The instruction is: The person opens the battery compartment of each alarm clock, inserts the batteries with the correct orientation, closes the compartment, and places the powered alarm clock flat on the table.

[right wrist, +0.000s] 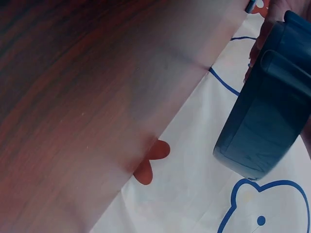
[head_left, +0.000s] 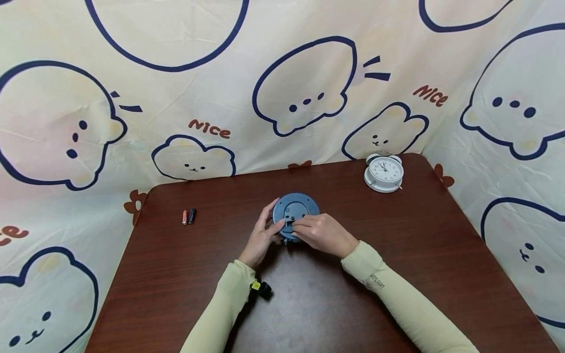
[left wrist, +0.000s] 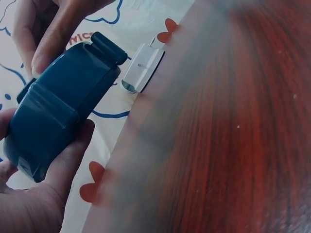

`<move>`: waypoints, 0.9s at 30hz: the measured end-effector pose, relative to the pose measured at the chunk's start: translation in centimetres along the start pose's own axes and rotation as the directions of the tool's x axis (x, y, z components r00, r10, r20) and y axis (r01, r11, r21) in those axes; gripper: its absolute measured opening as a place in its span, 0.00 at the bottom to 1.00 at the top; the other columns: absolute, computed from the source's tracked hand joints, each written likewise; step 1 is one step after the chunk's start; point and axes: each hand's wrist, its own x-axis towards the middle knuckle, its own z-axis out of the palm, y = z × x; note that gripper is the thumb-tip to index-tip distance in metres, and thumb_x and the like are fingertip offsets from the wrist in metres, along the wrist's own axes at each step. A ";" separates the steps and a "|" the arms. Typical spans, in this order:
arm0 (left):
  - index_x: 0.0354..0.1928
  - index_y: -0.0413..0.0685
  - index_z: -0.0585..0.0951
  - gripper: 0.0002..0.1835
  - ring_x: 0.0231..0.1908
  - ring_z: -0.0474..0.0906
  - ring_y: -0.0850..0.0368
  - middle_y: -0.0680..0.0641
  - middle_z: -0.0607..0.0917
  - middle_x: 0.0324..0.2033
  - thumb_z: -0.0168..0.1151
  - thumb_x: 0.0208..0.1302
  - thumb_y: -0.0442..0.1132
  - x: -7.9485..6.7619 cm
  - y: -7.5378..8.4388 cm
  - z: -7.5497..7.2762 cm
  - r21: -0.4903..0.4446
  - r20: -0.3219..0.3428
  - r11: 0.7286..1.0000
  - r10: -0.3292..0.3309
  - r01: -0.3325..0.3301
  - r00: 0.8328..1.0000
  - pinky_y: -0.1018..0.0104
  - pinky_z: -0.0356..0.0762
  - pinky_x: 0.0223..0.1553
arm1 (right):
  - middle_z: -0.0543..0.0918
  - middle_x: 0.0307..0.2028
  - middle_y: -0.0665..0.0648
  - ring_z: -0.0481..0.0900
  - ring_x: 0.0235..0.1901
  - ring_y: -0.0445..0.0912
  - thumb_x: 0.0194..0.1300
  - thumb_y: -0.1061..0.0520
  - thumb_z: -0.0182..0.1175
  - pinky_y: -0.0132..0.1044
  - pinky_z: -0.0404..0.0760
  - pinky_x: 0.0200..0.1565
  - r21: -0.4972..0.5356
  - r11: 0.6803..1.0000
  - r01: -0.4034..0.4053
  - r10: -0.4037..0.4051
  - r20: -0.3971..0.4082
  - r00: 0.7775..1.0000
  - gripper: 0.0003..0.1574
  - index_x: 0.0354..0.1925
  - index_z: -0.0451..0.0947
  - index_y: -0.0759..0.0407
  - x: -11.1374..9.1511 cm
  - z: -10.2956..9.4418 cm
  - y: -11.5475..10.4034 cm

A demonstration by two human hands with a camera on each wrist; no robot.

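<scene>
A round blue clock [head_left: 296,198] is tilted with its back up over the table, a dark recess [head_left: 289,223] showing in that back. My left hand [head_left: 260,240] grips it from the left side, thumb on the back near the recess. My right hand [head_left: 324,233] has its curled fingertips at the recess from the right; whether they pinch something there I cannot tell. In the left wrist view the clock's rounded blue side [left wrist: 58,107] faces the camera, right fingers [left wrist: 53,43] above it. The right wrist view shows the blue casing [right wrist: 265,116] at its right edge.
A red battery [head_left: 185,217] and a black battery [head_left: 192,216] lie side by side on the brown table [head_left: 176,284] at left. At the back right stands a white alarm clock [head_left: 385,172]. A cartoon-printed cloth [head_left: 282,19] hangs behind the table.
</scene>
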 end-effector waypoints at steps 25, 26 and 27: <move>0.80 0.72 0.58 0.32 0.52 0.80 0.54 0.43 0.64 0.72 0.54 0.80 0.41 0.1 -0.1 -0.1 -0.043 0.008 0.999 0.010 -0.009 1.000 0.61 0.83 0.40 | 0.91 0.41 0.54 0.90 0.42 0.44 0.62 0.64 0.73 0.37 0.88 0.47 0.278 0.935 -0.221 0.260 -0.111 0.959 0.11 0.45 0.89 0.62 0.0 -1.1 0.8; 0.80 0.72 0.58 0.33 0.52 0.80 0.54 0.43 0.64 0.72 0.54 0.80 0.41 0.1 -0.1 -0.1 -0.043 0.009 0.999 0.010 -0.009 1.000 0.60 0.83 0.40 | 0.91 0.41 0.54 0.90 0.42 0.44 0.62 0.64 0.73 0.37 0.88 0.47 0.286 0.931 -0.227 0.268 -0.114 0.957 0.12 0.45 0.89 0.62 0.0 -1.2 0.8; 0.80 0.72 0.58 0.33 0.52 0.80 0.54 0.43 0.64 0.72 0.54 0.80 0.41 0.1 -0.1 -0.1 -0.043 0.010 0.999 0.010 -0.009 1.000 0.60 0.84 0.40 | 0.91 0.41 0.54 0.90 0.42 0.44 0.61 0.65 0.73 0.37 0.88 0.46 0.297 0.926 -0.235 0.279 -0.116 0.953 0.12 0.45 0.89 0.62 0.0 -1.2 0.9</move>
